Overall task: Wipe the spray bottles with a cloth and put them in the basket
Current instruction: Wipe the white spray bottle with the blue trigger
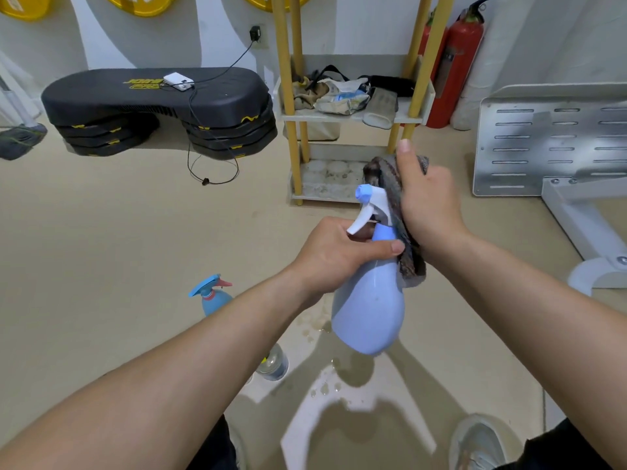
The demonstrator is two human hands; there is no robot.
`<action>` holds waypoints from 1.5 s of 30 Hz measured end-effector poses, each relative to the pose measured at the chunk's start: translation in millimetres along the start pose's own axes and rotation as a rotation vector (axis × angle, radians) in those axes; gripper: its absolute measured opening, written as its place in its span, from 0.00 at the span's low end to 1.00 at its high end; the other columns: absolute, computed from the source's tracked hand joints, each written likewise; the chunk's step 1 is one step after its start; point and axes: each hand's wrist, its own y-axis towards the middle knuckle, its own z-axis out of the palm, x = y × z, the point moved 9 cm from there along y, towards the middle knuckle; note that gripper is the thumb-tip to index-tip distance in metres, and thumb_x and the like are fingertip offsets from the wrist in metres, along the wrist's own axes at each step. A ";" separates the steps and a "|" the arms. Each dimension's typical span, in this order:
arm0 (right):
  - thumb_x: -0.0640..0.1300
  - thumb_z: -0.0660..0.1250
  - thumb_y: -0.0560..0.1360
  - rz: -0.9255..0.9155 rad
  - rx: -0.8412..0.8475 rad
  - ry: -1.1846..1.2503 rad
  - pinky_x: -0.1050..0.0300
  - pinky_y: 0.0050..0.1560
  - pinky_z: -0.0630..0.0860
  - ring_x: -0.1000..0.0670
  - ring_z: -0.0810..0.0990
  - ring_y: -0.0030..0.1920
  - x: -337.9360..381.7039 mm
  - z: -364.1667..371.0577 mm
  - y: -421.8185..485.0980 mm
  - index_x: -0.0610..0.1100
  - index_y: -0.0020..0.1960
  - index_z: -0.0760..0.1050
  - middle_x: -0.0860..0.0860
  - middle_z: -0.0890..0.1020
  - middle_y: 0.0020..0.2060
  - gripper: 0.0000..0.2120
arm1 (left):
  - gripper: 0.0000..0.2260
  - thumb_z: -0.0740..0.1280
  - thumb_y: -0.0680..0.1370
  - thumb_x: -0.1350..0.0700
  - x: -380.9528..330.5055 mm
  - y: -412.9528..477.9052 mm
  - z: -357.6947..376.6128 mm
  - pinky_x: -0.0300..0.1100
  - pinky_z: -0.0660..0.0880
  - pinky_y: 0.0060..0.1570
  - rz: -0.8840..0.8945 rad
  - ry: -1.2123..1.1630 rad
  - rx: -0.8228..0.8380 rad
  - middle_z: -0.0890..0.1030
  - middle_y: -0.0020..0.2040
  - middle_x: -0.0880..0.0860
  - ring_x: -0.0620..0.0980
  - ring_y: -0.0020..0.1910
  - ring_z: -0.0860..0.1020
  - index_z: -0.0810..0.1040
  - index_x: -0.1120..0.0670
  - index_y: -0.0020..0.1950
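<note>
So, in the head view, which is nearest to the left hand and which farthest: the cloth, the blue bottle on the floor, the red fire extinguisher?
1. Cloth, right beside the left hand.
2. Blue bottle, on the floor, lower left.
3. Red fire extinguisher, far back by the wall, right.

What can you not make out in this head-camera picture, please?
- Basket: not in the head view; outside the frame or absent.
- Small teal spray bottle with a red collar: lower body hidden by the left forearm.
- Clear rounded container on the floor: mostly behind that forearm, kind unclear.
- Right hand: fingers hidden behind the brown-grey cloth held against the pale blue plastic spray bottle.
</note>
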 end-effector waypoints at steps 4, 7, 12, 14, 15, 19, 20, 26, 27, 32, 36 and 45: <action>0.64 0.58 0.81 0.335 0.045 0.350 0.49 0.46 0.81 0.48 0.81 0.37 -25.9 14.4 -11.9 0.43 0.39 0.79 0.48 0.82 0.35 0.27 | 0.04 0.76 0.75 0.59 1.4 0.4 -7.2 0.33 0.76 0.38 0.000 -0.131 -0.061 0.87 0.43 0.50 0.44 0.38 0.83 0.86 0.58 0.49; 0.61 0.55 0.83 0.278 0.156 0.294 0.58 0.41 0.79 0.52 0.83 0.38 -16.2 24.4 -23.3 0.45 0.44 0.80 0.51 0.84 0.36 0.25 | 0.05 0.73 0.78 0.59 -0.7 0.6 -22.8 0.34 0.76 0.37 0.014 -0.282 -0.175 0.87 0.45 0.52 0.45 0.39 0.84 0.86 0.58 0.52; 0.58 0.50 0.85 0.059 0.310 -0.092 0.53 0.49 0.71 0.47 0.78 0.48 -3.3 47.3 -49.4 0.43 0.46 0.77 0.48 0.82 0.45 0.24 | 0.04 0.74 0.77 0.57 -1.2 -2.5 -44.5 0.45 0.77 0.49 0.048 -0.418 -0.335 0.87 0.47 0.54 0.51 0.44 0.84 0.86 0.57 0.50; 0.56 0.50 0.85 -0.016 0.306 -0.208 0.53 0.46 0.66 0.44 0.75 0.48 -0.4 48.9 -56.8 0.46 0.41 0.71 0.49 0.77 0.41 0.22 | 0.05 0.74 0.78 0.57 0.0 -6.0 -48.1 0.45 0.79 0.47 0.041 -0.441 -0.380 0.87 0.47 0.55 0.50 0.43 0.84 0.86 0.58 0.51; 0.55 0.50 0.85 -0.085 0.304 -0.266 0.54 0.45 0.65 0.43 0.74 0.47 3.3 49.7 -59.7 0.48 0.40 0.68 0.50 0.76 0.40 0.20 | 0.04 0.73 0.78 0.58 -0.1 -7.6 -50.5 0.42 0.80 0.44 0.040 -0.458 -0.402 0.87 0.46 0.55 0.49 0.42 0.84 0.86 0.58 0.50; 0.52 0.52 0.84 -0.340 0.366 -0.342 0.54 0.57 0.71 0.47 0.74 0.61 5.8 60.8 -75.1 0.49 0.71 0.68 0.49 0.76 0.63 0.18 | 0.03 0.74 0.77 0.59 1.0 -11.4 -63.9 0.38 0.77 0.37 0.028 -0.494 -0.492 0.86 0.40 0.51 0.48 0.38 0.82 0.84 0.56 0.44; 0.52 0.53 0.84 -0.348 0.379 -0.353 0.56 0.61 0.70 0.49 0.72 0.66 2.4 61.9 -78.1 0.51 0.77 0.62 0.50 0.72 0.69 0.22 | 0.03 0.74 0.77 0.58 2.8 -11.8 -66.7 0.38 0.77 0.36 0.020 -0.495 -0.510 0.85 0.39 0.51 0.49 0.37 0.82 0.84 0.56 0.44; 0.54 0.55 0.82 -0.279 0.297 -0.540 0.50 0.62 0.72 0.47 0.68 0.71 -8.4 56.3 -93.2 0.48 0.81 0.51 0.50 0.63 0.75 0.31 | 0.06 0.76 0.75 0.57 10.1 -11.2 -83.5 0.45 0.79 0.46 -0.012 -0.530 -0.602 0.85 0.42 0.55 0.52 0.39 0.81 0.85 0.59 0.47; 0.55 0.55 0.81 -0.304 0.279 -0.582 0.50 0.62 0.72 0.46 0.69 0.70 -4.2 57.1 -95.1 0.46 0.81 0.53 0.49 0.64 0.74 0.31 | 0.05 0.75 0.76 0.57 10.3 -10.2 -82.2 0.44 0.79 0.45 -0.017 -0.535 -0.582 0.85 0.41 0.54 0.52 0.38 0.81 0.85 0.58 0.47; 0.55 0.54 0.82 -0.308 0.283 -0.556 0.51 0.53 0.71 0.42 0.76 0.61 9.6 54.4 -75.2 0.48 0.71 0.69 0.46 0.77 0.63 0.21 | 0.09 0.73 0.78 0.56 10.1 -5.4 -56.8 0.39 0.79 0.41 -0.036 -0.529 -0.418 0.87 0.51 0.57 0.51 0.43 0.84 0.85 0.59 0.55; 0.57 0.54 0.84 0.027 0.307 -0.194 0.51 0.52 0.73 0.44 0.80 0.52 -13.8 47.9 -58.8 0.46 0.51 0.77 0.49 0.83 0.49 0.19 | 0.05 0.73 0.78 0.58 3.1 -5.8 -51.8 0.37 0.79 0.39 -0.006 -0.463 -0.377 0.87 0.45 0.53 0.49 0.41 0.84 0.85 0.58 0.50; 0.58 0.60 0.81 0.551 0.427 0.367 0.52 0.51 0.74 0.47 0.82 0.51 -62.0 73.5 -83.8 0.51 0.57 0.81 0.50 0.86 0.53 0.16 | 0.05 0.71 0.79 0.57 -7.4 -2.3 -72.8 0.46 0.79 0.58 0.048 -0.498 -0.401 0.86 0.57 0.57 0.51 0.49 0.83 0.84 0.58 0.53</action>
